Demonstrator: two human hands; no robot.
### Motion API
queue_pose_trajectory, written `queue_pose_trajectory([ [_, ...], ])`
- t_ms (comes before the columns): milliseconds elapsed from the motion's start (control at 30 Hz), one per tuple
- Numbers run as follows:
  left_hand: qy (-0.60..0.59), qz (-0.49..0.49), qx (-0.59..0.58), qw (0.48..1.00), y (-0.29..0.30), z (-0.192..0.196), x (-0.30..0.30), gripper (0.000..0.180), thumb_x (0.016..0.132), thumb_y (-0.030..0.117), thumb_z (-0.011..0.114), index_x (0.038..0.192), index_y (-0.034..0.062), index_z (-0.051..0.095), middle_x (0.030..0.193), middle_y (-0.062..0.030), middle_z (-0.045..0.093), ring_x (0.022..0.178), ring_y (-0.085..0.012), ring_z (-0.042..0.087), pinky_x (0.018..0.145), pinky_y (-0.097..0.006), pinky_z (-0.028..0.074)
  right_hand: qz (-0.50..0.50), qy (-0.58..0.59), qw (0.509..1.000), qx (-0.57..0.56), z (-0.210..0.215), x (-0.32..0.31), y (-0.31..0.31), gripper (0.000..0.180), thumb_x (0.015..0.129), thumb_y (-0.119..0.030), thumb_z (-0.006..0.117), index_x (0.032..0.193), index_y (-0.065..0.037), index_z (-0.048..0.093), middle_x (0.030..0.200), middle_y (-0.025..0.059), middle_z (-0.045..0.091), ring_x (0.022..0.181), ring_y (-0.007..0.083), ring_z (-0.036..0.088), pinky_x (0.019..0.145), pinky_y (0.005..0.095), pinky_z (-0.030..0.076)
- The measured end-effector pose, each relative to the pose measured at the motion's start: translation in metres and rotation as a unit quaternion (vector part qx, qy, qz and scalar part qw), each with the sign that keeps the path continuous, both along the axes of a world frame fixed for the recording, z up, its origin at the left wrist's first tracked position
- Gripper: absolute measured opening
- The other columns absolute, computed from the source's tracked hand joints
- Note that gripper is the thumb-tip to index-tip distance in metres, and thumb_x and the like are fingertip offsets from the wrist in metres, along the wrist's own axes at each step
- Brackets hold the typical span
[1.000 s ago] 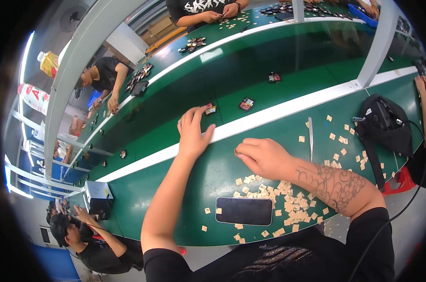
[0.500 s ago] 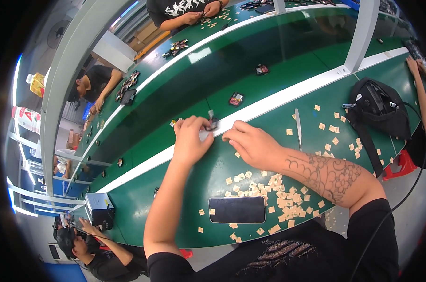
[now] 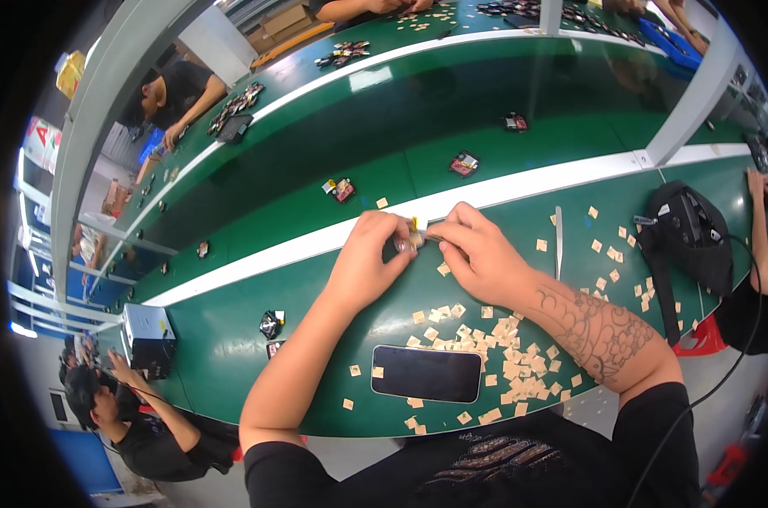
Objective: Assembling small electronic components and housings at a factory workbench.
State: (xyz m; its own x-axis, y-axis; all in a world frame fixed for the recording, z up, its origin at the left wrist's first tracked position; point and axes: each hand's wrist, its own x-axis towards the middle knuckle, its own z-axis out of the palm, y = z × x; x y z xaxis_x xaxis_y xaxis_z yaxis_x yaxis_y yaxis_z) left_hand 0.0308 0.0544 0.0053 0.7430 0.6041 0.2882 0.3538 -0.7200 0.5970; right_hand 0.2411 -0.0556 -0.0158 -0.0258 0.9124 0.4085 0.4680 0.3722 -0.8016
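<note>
My left hand (image 3: pixel 368 261) is closed round a small electronic assembly (image 3: pixel 415 240), of which a yellow tab and a greyish part show between the fingers. My right hand (image 3: pixel 479 261) meets it from the right, thumb and fingertips pinched together. A thin dark sliver shows at those fingertips, too small to name. Both hands are above the green bench (image 3: pixel 333 339), close to its white rail (image 3: pixel 299 245). Nearer me lie many small cream square pieces (image 3: pixel 524 368) in a loose heap, and a dark-screened phone (image 3: pixel 426 373) beside them.
Metal tweezers (image 3: pixel 559 243) lie right of my right hand, before a black bag (image 3: pixel 690 224). Beyond the rail, several small assemblies (image 3: pixel 341 190) rest on a green strip. Left of my left forearm is a black assembly (image 3: pixel 271 323); a box (image 3: pixel 149 339) stands farther left. Co-workers sit around.
My hands have come together at the small assembly, which was a dark blur in my left hand. The view has shifted, and more of the strip and the black assembly on the left now show.
</note>
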Motion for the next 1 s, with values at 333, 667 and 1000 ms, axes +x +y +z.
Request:
queue_pose_trajectory([
  [333, -0.012, 0.015, 0.016, 1.0, -0.039, -0.003, -0.035, 0.06, 0.08, 0.002, 0.089, 0.135, 0.0057, 0.066, 0.122, -0.0123, 0.072, 0.116, -0.0355, 0.065, 0.099, -0.044, 0.055, 0.033, -0.197, 0.98, 0.001, 0.016, -0.015, -0.007, 0.03, 0.091, 0.0, 0.071, 0.12, -0.007, 0.075, 0.1, 0.0091, 0.056, 0.083, 0.0284, 0.067, 0.072, 0.0421, 0.058],
  [667, -0.007, 0.002, 0.067, 0.998, -0.049, -0.002, -0.04, 0.064, 0.082, 0.004, 0.087, 0.142, 0.0077, 0.064, 0.111, -0.011, 0.066, 0.104, -0.0336, 0.065, 0.088, -0.043, 0.056, -0.006, -0.313, 0.95, 0.007, 0.026, -0.028, -0.014, 0.027, 0.09, 0.0, 0.077, 0.115, -0.007, 0.075, 0.091, 0.0077, 0.058, 0.079, 0.0297, 0.068, 0.066, 0.0408, 0.057],
  [1000, -0.007, 0.029, 0.025, 0.999, -0.048, -0.001, -0.04, 0.06, 0.084, 0.007, 0.087, 0.139, 0.0074, 0.063, 0.11, -0.0126, 0.068, 0.103, -0.0351, 0.066, 0.087, -0.044, 0.056, 0.007, -0.156, 0.986, -0.065, 0.014, -0.019, -0.007, 0.02, 0.094, -0.004, 0.076, 0.113, -0.008, 0.071, 0.094, 0.0085, 0.06, 0.073, 0.0281, 0.067, 0.065, 0.0396, 0.057],
])
